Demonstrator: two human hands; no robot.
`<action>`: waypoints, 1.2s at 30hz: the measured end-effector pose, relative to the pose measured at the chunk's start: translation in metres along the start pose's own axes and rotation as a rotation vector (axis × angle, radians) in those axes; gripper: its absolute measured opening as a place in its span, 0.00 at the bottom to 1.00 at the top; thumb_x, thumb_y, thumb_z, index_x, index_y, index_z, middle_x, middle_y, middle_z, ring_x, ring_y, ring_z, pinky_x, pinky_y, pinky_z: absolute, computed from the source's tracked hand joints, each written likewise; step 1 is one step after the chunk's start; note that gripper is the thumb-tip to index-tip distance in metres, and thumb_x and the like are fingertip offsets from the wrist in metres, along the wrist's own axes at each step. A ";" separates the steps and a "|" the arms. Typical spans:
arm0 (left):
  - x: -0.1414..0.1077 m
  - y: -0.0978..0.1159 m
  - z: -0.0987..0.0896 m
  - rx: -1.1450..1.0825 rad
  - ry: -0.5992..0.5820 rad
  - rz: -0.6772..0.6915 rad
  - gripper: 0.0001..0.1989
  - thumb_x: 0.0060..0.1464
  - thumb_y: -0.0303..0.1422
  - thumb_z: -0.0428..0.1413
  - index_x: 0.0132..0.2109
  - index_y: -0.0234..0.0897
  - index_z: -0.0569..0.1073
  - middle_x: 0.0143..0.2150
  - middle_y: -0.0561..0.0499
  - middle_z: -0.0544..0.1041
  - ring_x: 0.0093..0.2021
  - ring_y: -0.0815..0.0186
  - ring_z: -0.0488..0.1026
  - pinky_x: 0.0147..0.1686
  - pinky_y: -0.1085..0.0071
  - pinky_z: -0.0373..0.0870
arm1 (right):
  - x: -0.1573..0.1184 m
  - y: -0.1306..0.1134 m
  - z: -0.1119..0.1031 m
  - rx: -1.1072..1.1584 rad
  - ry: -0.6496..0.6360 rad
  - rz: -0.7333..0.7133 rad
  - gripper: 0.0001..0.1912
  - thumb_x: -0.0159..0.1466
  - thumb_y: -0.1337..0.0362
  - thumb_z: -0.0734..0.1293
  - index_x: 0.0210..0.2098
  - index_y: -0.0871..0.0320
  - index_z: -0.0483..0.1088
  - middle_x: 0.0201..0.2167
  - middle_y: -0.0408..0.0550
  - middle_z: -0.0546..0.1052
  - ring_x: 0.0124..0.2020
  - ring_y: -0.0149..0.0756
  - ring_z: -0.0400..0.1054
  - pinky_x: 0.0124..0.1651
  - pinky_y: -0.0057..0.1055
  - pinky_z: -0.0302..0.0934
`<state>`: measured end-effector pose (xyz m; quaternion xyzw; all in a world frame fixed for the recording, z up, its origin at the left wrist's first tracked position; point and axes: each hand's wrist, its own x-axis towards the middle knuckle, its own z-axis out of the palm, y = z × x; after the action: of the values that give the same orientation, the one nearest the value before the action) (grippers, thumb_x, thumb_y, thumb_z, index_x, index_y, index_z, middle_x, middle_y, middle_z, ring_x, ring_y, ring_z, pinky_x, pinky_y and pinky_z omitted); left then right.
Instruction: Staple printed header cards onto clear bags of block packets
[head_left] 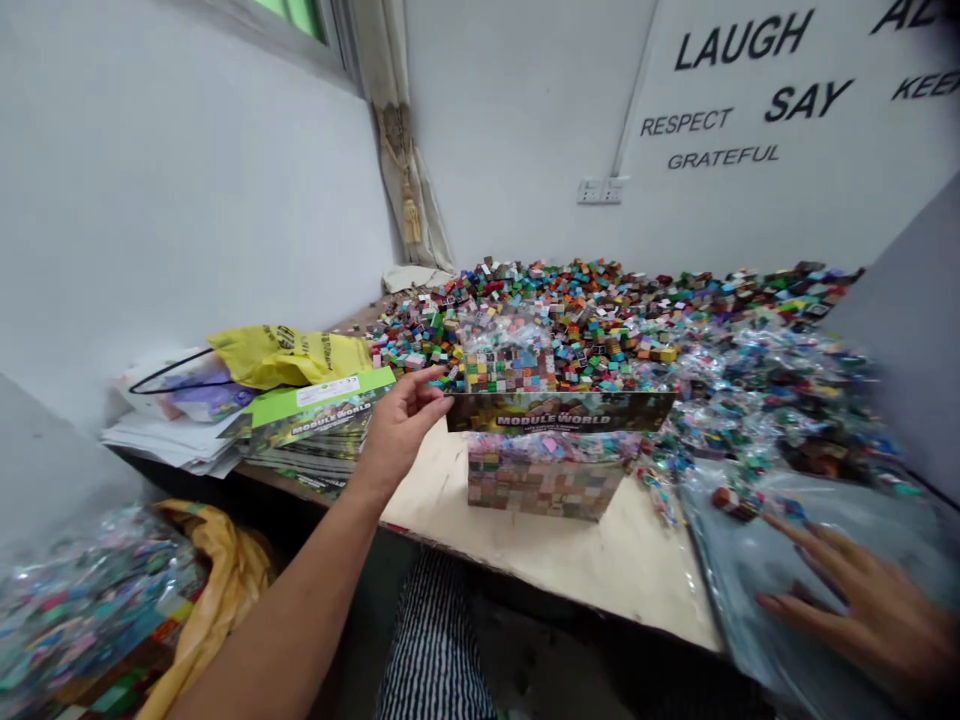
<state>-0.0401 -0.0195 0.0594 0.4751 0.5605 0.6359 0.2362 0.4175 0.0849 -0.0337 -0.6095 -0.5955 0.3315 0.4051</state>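
The card (pixel 555 413) is pinched at its left end by the nearer left hand (pixel 401 420) — long axis crosswise — the right hand (pixel 862 600) spread over plastic bags (pixel 739 560).

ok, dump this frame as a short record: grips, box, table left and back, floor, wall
left grip: thumb and finger pinch left end of the card
right grip: open, fingers spread over clear bags; contact unclear
card: dark, printed MODULE WORLD, across upper part of box
box: block-print sides, clear wrap showing at top
table left: printed stack, yellow bag
table back: loose blocks
floor left: orange sack
wall: lettering, sockets
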 end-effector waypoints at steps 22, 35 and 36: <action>-0.104 -0.005 -0.025 -0.554 0.123 -0.481 0.24 0.40 0.36 0.69 0.44 0.34 0.72 0.38 0.46 0.80 0.36 0.62 0.77 0.44 0.63 0.73 | -0.067 -0.145 0.181 0.614 -0.844 0.197 0.37 0.47 0.54 0.78 0.54 0.52 0.67 0.47 0.53 0.79 0.43 0.52 0.76 0.44 0.44 0.73; -0.368 0.028 -0.083 -0.279 0.555 -0.665 0.19 0.37 0.33 0.69 0.40 0.34 0.78 0.37 0.47 0.81 0.37 0.61 0.77 0.44 0.63 0.72 | -0.216 -0.120 0.267 0.263 -1.450 0.388 0.30 0.41 0.54 0.78 0.45 0.47 0.74 0.48 0.50 0.78 0.45 0.56 0.74 0.49 0.51 0.71; -0.393 0.040 -0.091 -0.219 0.602 -0.678 0.18 0.38 0.32 0.69 0.39 0.34 0.78 0.37 0.47 0.81 0.37 0.61 0.77 0.44 0.62 0.72 | -0.229 -0.124 0.272 0.217 -1.527 0.289 0.29 0.41 0.52 0.78 0.44 0.46 0.75 0.51 0.50 0.76 0.51 0.57 0.71 0.54 0.50 0.68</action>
<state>0.0617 -0.4022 -0.0293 0.0316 0.6574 0.6879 0.3060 0.1033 -0.1210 -0.0642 -0.2414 -0.5882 0.7645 -0.1061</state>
